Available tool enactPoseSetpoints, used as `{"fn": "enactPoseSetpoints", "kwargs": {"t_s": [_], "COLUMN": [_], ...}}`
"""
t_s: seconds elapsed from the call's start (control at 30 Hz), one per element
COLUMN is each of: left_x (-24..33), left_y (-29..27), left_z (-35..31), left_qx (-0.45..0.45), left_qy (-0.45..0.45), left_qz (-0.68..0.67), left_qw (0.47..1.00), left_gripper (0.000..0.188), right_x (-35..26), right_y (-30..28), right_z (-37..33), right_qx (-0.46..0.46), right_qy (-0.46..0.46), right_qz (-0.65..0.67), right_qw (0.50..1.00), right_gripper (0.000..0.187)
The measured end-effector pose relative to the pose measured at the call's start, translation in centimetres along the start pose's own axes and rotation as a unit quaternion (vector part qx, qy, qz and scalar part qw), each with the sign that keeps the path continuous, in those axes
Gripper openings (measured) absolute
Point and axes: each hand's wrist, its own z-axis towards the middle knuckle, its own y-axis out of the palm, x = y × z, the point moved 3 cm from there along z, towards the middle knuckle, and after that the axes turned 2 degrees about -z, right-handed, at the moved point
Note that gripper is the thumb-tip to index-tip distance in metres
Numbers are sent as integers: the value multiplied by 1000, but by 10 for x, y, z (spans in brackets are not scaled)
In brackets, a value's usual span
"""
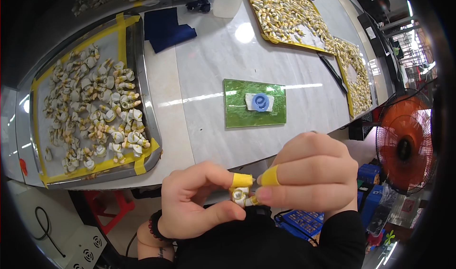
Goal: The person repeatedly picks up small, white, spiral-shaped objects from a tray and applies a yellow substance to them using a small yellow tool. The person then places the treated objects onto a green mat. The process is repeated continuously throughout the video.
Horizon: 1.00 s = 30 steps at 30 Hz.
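Between its thumb and yellow-taped index finger, my left hand (199, 191) grips a small white figurine body (239, 196) with gold trim and a round opening facing up. My right hand (311, 174), also with yellow tape on a finger, pinches a small white-and-gold figurine piece (252, 200) against the body's right side. Whether the two parts are joined cannot be told. Both hands are close together in front of the table's near edge. Beyond them lies a green glass plate (232, 118), bearing a folded white pad (249, 101) and a round blue cap (261, 102) on top.
At left, a metal tray (151, 141) edged with yellow tape holds many similar figurine bodies (95, 112). Yellow-edged boards of small white-and-gold pieces (289, 15) sit far right, beside a black pen-like tool (334, 74). Also present: navy cloth (167, 29), white bottle (228, 2), orange fan (406, 143).
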Motion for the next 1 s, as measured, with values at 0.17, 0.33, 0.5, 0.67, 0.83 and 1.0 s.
{"fn": "enactPoseSetpoints", "kwargs": {"t_s": [0.17, 0.33, 0.5, 0.67, 0.83, 1.0], "left_x": [5, 8, 4, 9, 7, 10], "left_y": [-1, 8, 13, -8, -15, -19], "left_z": [0, 10, 0, -15, -14, -17], "left_qx": [-20, -35, -21, -20, -57, -44], "left_qy": [22, 59, 40, 4, 36, 17], "left_qz": [113, 175, 214, 159, 88, 87], "left_qw": [993, 982, 976, 987, 994, 995], "left_gripper": [29, 26, 30, 37, 40, 40], "right_x": [-4, -4, -12, 34, 145, 188], "right_y": [2, -2, -37, -162, -280, -286], "right_z": [-4, -13, -22, -48, -173, -217], "right_qx": [21, 31, 16, 249, -81, -61], "right_qy": [-32, -52, -24, 212, 550, 540], "right_qz": [-2, -35, -143, -379, -397, -466], "right_qw": [999, 998, 989, 866, 730, 698], "right_gripper": [13, 9, 13, 15, 27, 30]}}
